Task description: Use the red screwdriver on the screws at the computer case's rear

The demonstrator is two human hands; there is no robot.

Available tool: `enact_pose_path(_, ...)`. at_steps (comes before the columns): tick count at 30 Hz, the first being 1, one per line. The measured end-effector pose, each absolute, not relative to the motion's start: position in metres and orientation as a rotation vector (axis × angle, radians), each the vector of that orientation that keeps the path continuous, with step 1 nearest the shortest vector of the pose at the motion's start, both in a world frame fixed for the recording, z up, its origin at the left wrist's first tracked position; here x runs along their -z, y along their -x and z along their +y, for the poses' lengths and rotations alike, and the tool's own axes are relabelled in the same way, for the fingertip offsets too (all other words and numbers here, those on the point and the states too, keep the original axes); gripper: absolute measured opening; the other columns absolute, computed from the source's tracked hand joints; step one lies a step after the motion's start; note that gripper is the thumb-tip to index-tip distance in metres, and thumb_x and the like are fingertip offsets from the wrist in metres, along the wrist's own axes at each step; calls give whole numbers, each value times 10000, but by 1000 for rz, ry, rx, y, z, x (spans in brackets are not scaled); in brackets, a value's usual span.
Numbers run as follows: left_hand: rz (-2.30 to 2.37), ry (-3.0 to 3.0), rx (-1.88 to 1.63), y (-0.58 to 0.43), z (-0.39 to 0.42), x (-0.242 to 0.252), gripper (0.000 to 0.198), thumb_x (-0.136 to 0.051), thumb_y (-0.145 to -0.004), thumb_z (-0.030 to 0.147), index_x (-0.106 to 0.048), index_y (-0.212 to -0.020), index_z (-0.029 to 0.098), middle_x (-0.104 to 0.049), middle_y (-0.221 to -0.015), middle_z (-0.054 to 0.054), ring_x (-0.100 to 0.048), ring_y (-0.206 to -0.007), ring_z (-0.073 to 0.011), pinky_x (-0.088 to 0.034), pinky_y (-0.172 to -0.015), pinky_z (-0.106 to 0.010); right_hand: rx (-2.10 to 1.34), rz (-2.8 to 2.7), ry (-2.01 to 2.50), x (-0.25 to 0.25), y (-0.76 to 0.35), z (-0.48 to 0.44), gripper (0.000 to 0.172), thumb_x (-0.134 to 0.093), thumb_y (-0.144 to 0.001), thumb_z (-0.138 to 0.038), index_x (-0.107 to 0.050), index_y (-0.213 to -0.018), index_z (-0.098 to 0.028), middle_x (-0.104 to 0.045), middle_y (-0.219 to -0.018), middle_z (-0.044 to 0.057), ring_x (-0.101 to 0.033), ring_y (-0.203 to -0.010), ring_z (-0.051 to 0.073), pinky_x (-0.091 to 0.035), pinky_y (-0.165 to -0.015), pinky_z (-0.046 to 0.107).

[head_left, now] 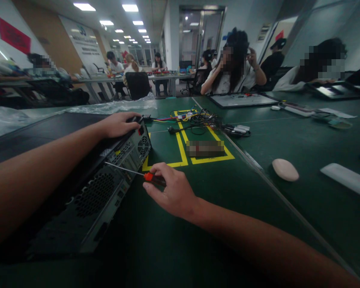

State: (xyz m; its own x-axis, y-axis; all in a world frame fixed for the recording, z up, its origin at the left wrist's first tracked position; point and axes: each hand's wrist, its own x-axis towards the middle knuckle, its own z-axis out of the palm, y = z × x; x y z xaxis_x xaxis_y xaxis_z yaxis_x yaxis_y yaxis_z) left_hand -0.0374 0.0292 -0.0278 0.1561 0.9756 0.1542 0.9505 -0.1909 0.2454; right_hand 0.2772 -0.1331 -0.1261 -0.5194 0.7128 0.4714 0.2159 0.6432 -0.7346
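A black desktop computer case [102, 192] lies on its side on the green table [198, 224], its rear panel with fan grille and ports facing right. My left hand [120, 124] rests on the case's far top corner, fingers curled over the edge. My right hand [171, 190] grips a screwdriver [138, 173] with a red and black handle. Its thin shaft points left, and the tip sits at the rear panel near the port area.
Yellow tape outlines [183, 154] mark the table beyond the case, with a tangle of coloured cables [198, 118] behind. A pale mouse [285, 169] and a white keyboard [346, 180] lie at right. Clear plastic wrap [114, 106] sits at back left. Several people sit at the tables behind.
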Motion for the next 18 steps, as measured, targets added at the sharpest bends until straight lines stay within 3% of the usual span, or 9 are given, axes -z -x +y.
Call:
enact_pose_path(4,1955,-2329,-410,37,28,26,890,-601,-944,729,-733,-1702,282,-768,-1660,-116,-720,-1479,-476,-520,-1315,-557,-786,-2071,723,128,-277,-132,181,-707,-1112,-396,-693,-1232,-262,-860,-1205,94,-823,-1041,233,-666,-928,398)
enact_pose_path(18,1938,-2324,-370,31,23,21,869,-590,-947,700,-715,-1714,311,-777,-1654,-86,-728,-1472,-453,-533,-1304,-558,-737,-2088,754,125,-278,-132,139,-726,-1113,-366,-703,-1205,-264,-864,-1169,82,-834,-1042,236,-657,-919,390)
